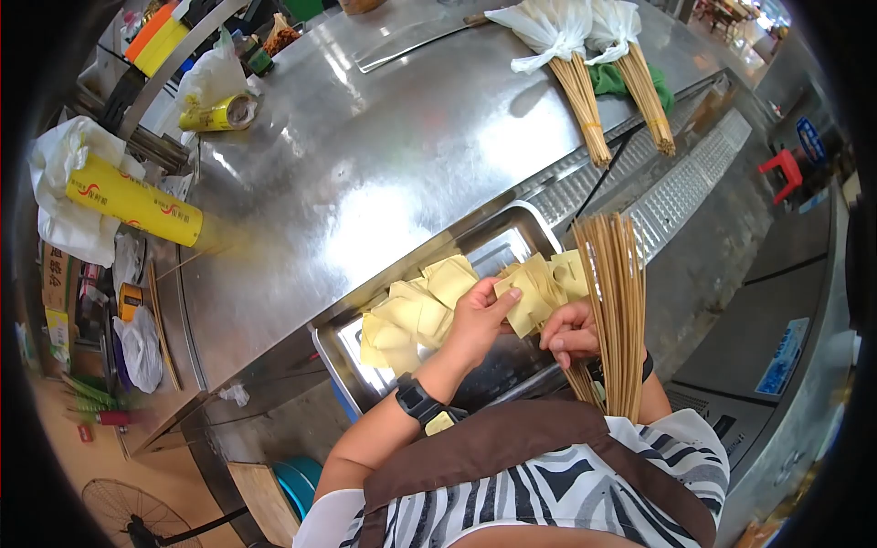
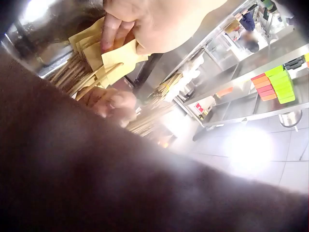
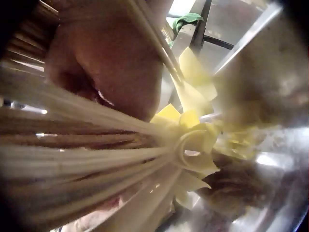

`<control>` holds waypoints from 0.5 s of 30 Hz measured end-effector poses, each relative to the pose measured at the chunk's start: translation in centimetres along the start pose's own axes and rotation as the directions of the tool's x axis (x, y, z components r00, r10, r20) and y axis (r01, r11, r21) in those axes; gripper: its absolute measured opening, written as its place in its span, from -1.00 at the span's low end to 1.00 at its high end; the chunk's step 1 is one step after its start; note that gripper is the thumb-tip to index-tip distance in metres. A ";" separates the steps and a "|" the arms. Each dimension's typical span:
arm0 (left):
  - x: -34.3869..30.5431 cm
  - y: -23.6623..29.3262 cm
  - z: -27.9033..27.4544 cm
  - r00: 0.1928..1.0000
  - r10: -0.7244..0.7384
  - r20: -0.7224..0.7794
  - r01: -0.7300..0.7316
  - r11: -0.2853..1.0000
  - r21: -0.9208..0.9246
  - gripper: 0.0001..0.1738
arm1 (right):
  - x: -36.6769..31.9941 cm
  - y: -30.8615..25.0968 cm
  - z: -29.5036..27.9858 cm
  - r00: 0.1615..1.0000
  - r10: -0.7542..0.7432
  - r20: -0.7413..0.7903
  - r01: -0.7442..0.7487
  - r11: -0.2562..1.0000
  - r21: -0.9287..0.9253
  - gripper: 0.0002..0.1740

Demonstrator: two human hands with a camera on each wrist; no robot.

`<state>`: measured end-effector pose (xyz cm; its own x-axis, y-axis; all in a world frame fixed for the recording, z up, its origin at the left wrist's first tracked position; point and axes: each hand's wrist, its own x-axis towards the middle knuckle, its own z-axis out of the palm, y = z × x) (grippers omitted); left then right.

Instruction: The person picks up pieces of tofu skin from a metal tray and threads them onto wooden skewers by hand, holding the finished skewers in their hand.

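Observation:
My left hand (image 1: 484, 315), a black watch on its wrist, pinches a folded yellow sheet (image 1: 530, 292) over a steel tray (image 1: 512, 239). In the left wrist view the fingers (image 2: 111, 29) curl round that yellow sheet (image 2: 120, 58). My right hand (image 1: 571, 333) grips a thick bundle of bamboo skewers (image 1: 614, 301) held upright beside the tray. Several yellow sheets (image 3: 193, 140) sit threaded on the skewers (image 3: 72, 159) in front of the right hand (image 3: 106, 63). A loose pile of yellow sheets (image 1: 411, 315) lies in the tray to the left.
A steel table (image 1: 384, 155) stretches behind the tray. Two skewer bundles (image 1: 585, 100) in white bags lie at its far end by a green cloth (image 1: 630, 82). Yellow film rolls (image 1: 137, 201) lie at the left. A red stool (image 1: 786, 169) stands at the right, a fan (image 1: 128, 516) below left.

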<state>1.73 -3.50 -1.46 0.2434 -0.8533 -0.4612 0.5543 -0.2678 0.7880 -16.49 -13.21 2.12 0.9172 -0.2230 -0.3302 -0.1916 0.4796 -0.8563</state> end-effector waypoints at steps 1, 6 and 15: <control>0.4 -0.2 -0.1 1.000 0.015 -0.006 -0.015 0.998 0.053 -0.77 | -0.3 -0.5 -0.1 0.997 0.050 0.051 -0.052 0.998 0.029 -0.83; 1.2 -0.6 -0.3 0.992 0.107 -0.071 -0.055 0.849 0.525 -0.62 | 1.2 1.0 0.0 0.990 0.047 0.131 -0.051 0.998 0.023 -0.73; -1.3 4.1 2.7 0.957 0.234 0.174 -0.277 0.917 0.288 -0.80 | 1.7 1.2 0.8 0.982 0.070 0.177 -0.072 0.997 0.006 -0.73</control>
<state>1.51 -4.76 3.46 0.2241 -0.9567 -0.1856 0.2115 -0.1382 0.9676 -14.85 -12.34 0.84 0.9489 -0.0357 -0.3136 -0.2548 0.4997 -0.8279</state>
